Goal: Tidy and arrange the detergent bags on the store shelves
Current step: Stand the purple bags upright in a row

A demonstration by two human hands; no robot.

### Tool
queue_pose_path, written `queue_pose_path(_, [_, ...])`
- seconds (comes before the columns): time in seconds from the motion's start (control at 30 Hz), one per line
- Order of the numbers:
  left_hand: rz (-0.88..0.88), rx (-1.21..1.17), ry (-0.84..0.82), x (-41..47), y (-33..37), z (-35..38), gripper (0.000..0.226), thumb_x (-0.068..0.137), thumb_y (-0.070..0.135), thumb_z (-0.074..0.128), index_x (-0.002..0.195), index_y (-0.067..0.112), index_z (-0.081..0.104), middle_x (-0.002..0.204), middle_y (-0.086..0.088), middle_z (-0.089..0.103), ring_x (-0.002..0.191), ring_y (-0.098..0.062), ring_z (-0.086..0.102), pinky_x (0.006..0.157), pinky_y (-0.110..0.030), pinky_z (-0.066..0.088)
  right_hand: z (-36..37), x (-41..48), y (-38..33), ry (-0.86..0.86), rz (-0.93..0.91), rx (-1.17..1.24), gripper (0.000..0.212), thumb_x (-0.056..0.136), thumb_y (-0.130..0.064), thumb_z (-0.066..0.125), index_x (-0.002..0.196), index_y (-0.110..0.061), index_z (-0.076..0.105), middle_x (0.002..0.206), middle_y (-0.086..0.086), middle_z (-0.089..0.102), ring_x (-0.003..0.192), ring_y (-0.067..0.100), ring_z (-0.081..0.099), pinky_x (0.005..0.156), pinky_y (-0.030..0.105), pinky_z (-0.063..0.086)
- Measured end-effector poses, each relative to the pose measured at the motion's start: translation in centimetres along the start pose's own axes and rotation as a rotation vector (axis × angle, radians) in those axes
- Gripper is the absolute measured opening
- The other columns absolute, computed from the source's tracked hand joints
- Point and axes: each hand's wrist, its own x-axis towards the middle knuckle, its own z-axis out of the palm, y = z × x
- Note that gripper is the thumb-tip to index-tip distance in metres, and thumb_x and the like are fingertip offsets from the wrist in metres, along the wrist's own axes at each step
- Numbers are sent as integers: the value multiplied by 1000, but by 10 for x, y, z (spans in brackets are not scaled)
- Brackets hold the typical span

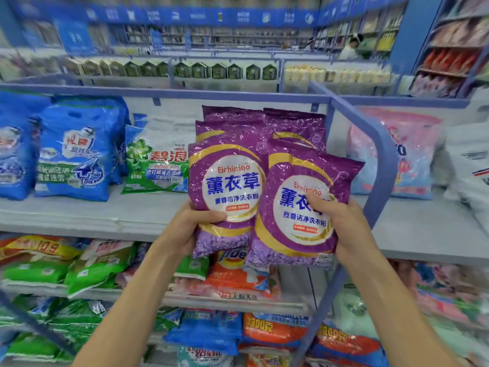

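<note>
- On the far left of the shelf [79, 215], blue detergent bags [76, 149] stand upright, with a green-and-white bag [156, 160] just beside them, leaning back.
- The left grip [195, 221] is closed on the left purple bag [230, 181]. The thumb lies across the front below the round label, and the fingers are hidden behind.
- That bag stands nearly upright above the grip, in front of the shelf edge, with its bottom hanging lower than the shelf's front lip.
- Directly behind, a stack of matching purple bags [264, 123] rests on the shelf, seemingly the spot where both held packs belong.
- The right purple bag [299, 226] tilts slightly to the right, and its left edge overlaps the first bag.
- The right grip [341, 223] is clamped on this bag from its right side. The thumb presses onto the label, while the palm and fingers wrap round the edge and back.
- Both packs look like soft film pouches of powder: glossy, probably slick, and likely to slump as the contents shift. They are not fragile, though each has some weight.
- A low hold on the filled body, as here, looks safer than pinching the thin top seam, and supporting the base would steady each pack while it is set down.
- Further right, a blue rail divider [381, 144] curves down past the right grip.
- Beyond it, a pink bag [391, 154] stands on the neighbouring section.
</note>
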Motion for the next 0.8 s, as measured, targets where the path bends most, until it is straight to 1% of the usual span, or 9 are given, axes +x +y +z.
queue_pose_path(0.07, [23,-17,30,20,10,-8,58,56,-3,80,112,7,70,104,-16,78,90,-32,76,72,-38,63,10,15,-4,40,-33,22,48,77,-11,83,123,-13,69,106,11,79,92,31,77,72,42,64])
queue_pose_path(0.13, [38,-19,60,42,22,-13,60,62,22,93,116,10,70,107,-13,78,94,-30,76,72,-36,63,17,31,-9,97,-84,24,41,79,-8,83,118,-17,69,101,7,80,87,26,78,67,38,64])
queue_pose_path(0.2, [28,23,85,65,29,-15,48,82,40,71,121,13,67,107,-10,78,96,-28,76,73,-35,63,20,48,-11,143,-130,-18,36,79,-9,85,110,-21,71,96,2,81,82,22,79,64,35,64])
queue_pose_path(0.23, [11,39,113,75,30,-16,48,83,40,65,123,12,66,106,-9,79,94,-28,77,73,-36,64,21,57,-10,170,-144,-46,33,78,-10,86,105,-23,71,94,0,81,81,21,79,63,34,63])
queue_pose_path(0.33, [3,20,189,99,24,-25,54,79,32,71,128,11,64,106,-11,78,91,-30,77,75,-40,64,17,85,1,259,-151,-105,30,77,-8,86,99,-23,72,95,1,80,80,22,79,68,38,63])
queue_pose_path(0.43, [53,55,261,111,20,-33,36,85,22,75,119,12,69,104,-12,78,93,-35,76,79,-45,63,14,107,4,318,-132,-89,29,77,-4,84,95,-22,71,88,2,80,82,28,78,72,42,63])
queue_pose_path(0.57, [241,122,385,123,26,-39,12,91,15,75,102,18,74,93,-1,80,84,-21,77,73,-36,64,18,129,-1,343,-155,-85,27,74,-16,90,96,-22,75,89,2,81,79,25,78,69,39,63])
queue_pose_path(0.73, [333,165,495,131,23,-28,7,95,18,71,100,23,74,96,0,80,90,-23,77,74,-38,63,29,150,-9,343,-132,-3,35,72,-18,90,103,-18,75,92,8,80,79,30,78,71,47,65])
queue_pose_path(0.8, [347,159,531,130,18,-21,8,96,17,70,98,24,74,92,3,79,85,-19,77,69,-31,62,32,151,-8,352,-129,-15,29,76,-27,88,100,-18,75,84,3,80,72,24,78,64,39,65])
